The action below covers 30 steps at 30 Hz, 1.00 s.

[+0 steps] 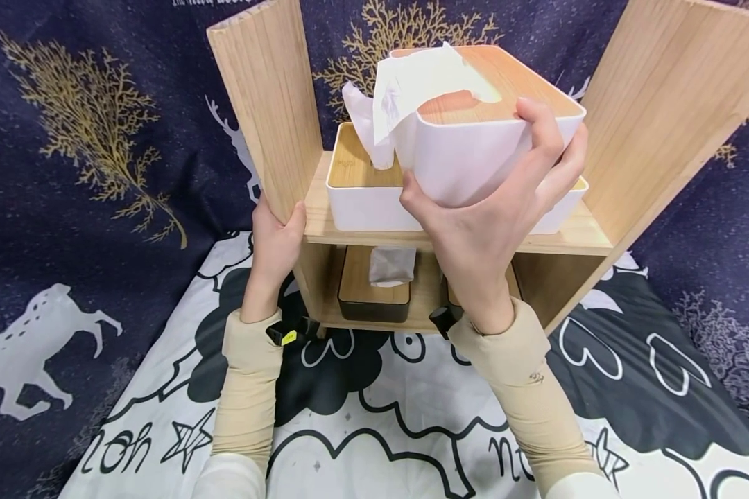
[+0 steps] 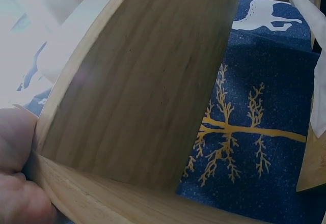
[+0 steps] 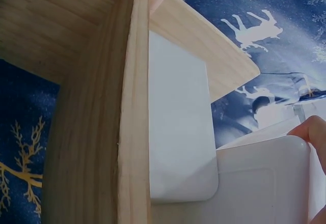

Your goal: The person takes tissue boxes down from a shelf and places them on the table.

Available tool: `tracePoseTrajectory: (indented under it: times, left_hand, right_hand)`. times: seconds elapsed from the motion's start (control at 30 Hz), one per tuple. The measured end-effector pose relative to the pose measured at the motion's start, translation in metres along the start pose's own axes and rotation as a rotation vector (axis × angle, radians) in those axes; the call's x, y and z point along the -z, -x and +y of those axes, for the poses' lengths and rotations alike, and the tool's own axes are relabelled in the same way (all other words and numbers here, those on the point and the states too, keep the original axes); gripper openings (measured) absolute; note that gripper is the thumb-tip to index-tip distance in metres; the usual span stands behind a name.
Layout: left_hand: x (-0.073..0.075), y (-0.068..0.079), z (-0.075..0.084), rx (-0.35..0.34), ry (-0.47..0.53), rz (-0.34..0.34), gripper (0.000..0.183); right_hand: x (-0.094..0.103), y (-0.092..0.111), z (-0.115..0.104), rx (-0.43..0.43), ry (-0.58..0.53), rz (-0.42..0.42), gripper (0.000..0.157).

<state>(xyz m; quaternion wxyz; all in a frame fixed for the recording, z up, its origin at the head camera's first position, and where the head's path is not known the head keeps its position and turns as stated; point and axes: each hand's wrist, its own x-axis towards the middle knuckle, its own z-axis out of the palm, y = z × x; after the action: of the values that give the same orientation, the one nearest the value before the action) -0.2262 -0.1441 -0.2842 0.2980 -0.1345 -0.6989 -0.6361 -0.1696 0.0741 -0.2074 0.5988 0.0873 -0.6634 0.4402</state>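
- Behind everything I see a dark navy fabric backdrop (image 1: 181,62), speckled with tiny pale dots and hanging like a wall.
- Golden branching trees (image 1: 100,132) are printed on it, and I can make out a pale grey tree (image 1: 724,346) at far right.
- A white spotted deer (image 1: 44,353) stands out at lower left.
- Below, I'm looking at a white cloth (image 1: 331,471) with black cloud shapes (image 1: 655,409), outlined hearts, a scribbled star (image 1: 188,438) and handwritten-style letters (image 1: 121,449).
- Bright light washes out my left wrist view's upper left corner.
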Motion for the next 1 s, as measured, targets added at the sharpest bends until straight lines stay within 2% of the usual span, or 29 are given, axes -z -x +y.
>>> tracePoseTrajectory:
  times: [0.13, 0.43, 0.7, 1.0]
  left_hand:
    - [0.000, 0.000, 0.000, -0.007, 0.002, -0.004, 0.043]
    - [0.000, 0.001, 0.002, 0.051, -0.030, 0.012, 0.040]
    - [-0.002, 0.000, 0.001, 0.035, -0.009, 0.014, 0.040]
    - [-0.002, 0.000, 0.004, 0.032, 0.000, 0.018, 0.040]
  right_hand:
    - [0.001, 0.000, -0.001, -0.005, 0.000, -0.006, 0.090]
    - [0.005, -0.001, -0.003, -0.015, 0.006, 0.000, 0.089]
    - [0.009, -0.002, -0.004, -0.025, 0.015, 0.003, 0.089]
    - [0.011, -0.004, -0.005, -0.024, -0.031, 0.009, 0.090]
